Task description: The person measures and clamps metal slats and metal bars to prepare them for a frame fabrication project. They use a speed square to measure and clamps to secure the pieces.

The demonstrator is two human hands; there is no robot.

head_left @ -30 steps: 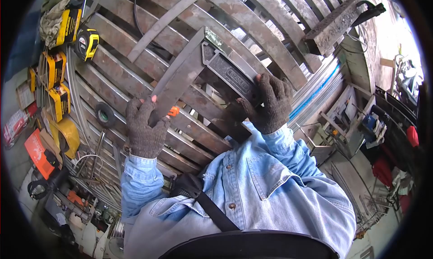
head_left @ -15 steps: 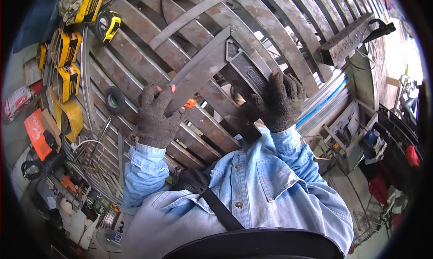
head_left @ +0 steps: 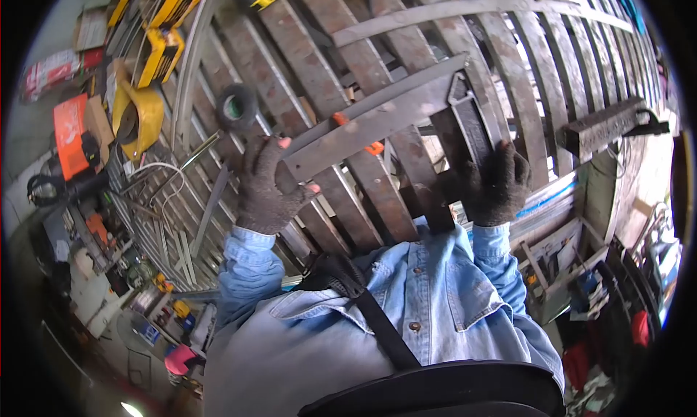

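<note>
From the head camera, both gloved hands work on a steel square [head_left: 435, 119] lying across a tabletop [head_left: 327, 47] built of rusty parallel slats with open gaps between them. The left hand [head_left: 268, 185] grasps the low end of the square's flat blade [head_left: 370, 123], its bare fingertips curled over the upper edge and the thumb under the lower one. The right hand [head_left: 497, 185] is clenched around the near end of the thick stock [head_left: 468, 130], which runs away from the person and meets the blade at a corner. An orange marker [head_left: 374, 148] peeks out from under the blade's lower edge. A long flat bar [head_left: 450, 14] lies farther out, well apart from the square, leaving bare slats between. A roll of tape [head_left: 234, 106] sits left of the blade, near the left hand. Yellow boxes [head_left: 156, 54] crowd the left margin. A heavy steel block [head_left: 606, 127] lies near the right edge, beside the right hand.
</note>
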